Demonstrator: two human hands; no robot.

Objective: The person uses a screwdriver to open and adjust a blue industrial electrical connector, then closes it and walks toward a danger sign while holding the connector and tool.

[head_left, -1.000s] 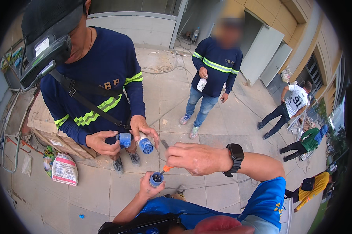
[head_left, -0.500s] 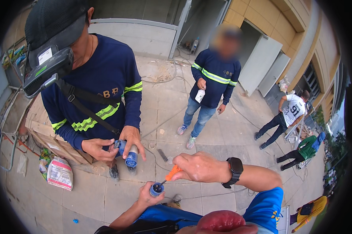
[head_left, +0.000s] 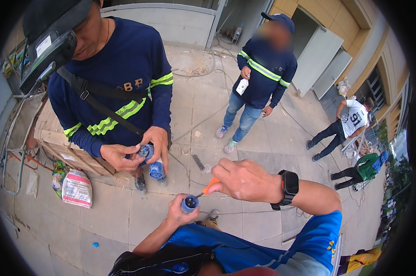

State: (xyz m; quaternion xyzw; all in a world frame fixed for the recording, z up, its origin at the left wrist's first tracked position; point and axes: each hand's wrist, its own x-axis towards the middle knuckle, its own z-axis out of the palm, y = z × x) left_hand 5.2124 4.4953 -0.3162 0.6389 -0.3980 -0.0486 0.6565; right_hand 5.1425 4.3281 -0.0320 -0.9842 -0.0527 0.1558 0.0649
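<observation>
My left hand (head_left: 176, 213) is wrapped round a blue industrial plug (head_left: 189, 204), its round end turned up and dark inside. My right hand (head_left: 245, 180) grips the orange handle of a screwdriver (head_left: 211, 186). The screwdriver slants down to the left, with its tip at the plug's opening; whether it touches a screw is too small to tell. Across from me, a co-worker in a dark blue reflective shirt holds a blue connector piece (head_left: 146, 151) in both hands. A second blue connector part (head_left: 156, 170) hangs just below that person's fingers.
A wooden crate (head_left: 74, 149) and a white-and-red sack (head_left: 77, 188) stand at the left. Cables (head_left: 217, 73) run over the paved floor. Another worker (head_left: 265, 69) stands ahead holding something white. More people are at the right. A small blue scrap (head_left: 95, 244) lies at lower left.
The screwdriver now slants more to the side, its handle farther from the plug's middle. The co-worker has raised and turned the connector piece. The view has shifted slightly.
</observation>
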